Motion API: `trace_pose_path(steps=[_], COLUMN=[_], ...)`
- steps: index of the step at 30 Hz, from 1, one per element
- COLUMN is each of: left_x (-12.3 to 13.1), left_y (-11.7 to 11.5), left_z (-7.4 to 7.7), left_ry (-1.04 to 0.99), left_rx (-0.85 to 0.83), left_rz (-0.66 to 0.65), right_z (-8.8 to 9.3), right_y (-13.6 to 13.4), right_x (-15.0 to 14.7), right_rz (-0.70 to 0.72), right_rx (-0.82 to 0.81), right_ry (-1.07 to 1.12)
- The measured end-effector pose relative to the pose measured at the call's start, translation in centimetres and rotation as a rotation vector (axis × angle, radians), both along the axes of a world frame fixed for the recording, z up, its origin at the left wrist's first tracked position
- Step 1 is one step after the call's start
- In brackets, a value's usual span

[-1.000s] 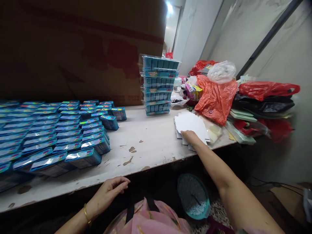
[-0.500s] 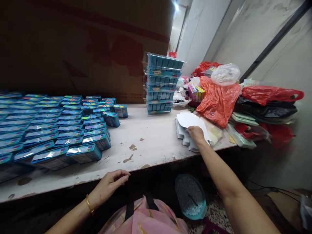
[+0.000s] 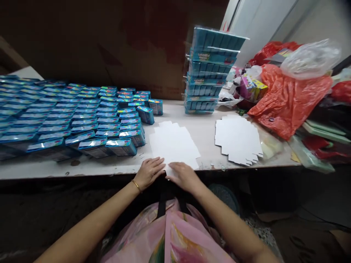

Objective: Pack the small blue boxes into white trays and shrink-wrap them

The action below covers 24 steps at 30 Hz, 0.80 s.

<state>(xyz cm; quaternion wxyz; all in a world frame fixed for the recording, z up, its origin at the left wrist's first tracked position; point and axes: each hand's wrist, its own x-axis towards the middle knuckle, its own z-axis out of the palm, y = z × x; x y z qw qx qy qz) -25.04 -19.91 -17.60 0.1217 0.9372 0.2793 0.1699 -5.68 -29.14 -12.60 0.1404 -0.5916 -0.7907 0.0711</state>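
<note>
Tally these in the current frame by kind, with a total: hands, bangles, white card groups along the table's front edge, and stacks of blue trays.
Hands: 2, left hand and right hand
Bangle: 1
White card: 2, near group and right group
Blue tray stack: 1
Total: 6

"What can you read from where you sit?"

"On the tall stack of blue packs [image 3: 210, 75] at the back of my worktop [image 3: 175, 111], I read CARAMELO over MACIZO on the top label. The label below it says CARAMELO too, its second line blurred to me."

"And the small blue boxes [image 3: 120, 146]?"

"Their print is too small for me to read."

"The pink-and-yellow box [image 3: 251, 87]?"

"I can't make that lettering out either."
</note>
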Motion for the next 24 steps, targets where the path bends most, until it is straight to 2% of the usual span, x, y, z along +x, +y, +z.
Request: trace_pose_path(steps=[3,5,9,13,15,17,21,24], left_x=[-0.6,-0.2,1.1,1.6,1.8,2.4,4.1,5.0], left_y=[-0.1,-0.5,-1.3,-0.6,0.0,0.3,0.2,0.3], left_z=[-0.1,0.1,-0.4,-0.6,0.5,2.3,5.4,6.2], left_ry=[0.027,0.053,0.026,-0.068,-0.063,0.027,0.372,0.494], left_rx=[0.019,0.05,0.064,-0.035,-0.058,-0.02,0.09,0.114], left_rz=[-0.041,-0.067,-0.057,-0.017,0.042,0.057,-0.123,-0.187], right_z=[-0.5,-1.3,-3.5,-4.6,-4.8,-4.9,-4.8,-4.3], right_y=[-1.8,-2.5,-2.6,-2.7,-2.9,-3.0,-3.0,-3.2], right_x=[5.4,7.6,8.1,6.8,5.6,4.1,2.7,4.3], right_rz=[0.097,0.121,0.13,0.147,0.162,0.161,0.18,0.159], right_rx=[-0.021,-0.037,0.021,0.089,0.118,0.157,0.215,0.188], right_ry=[0.017,-0.072,-0.16,-0.126,-0.127,-0.143,-0.135,-0.076])
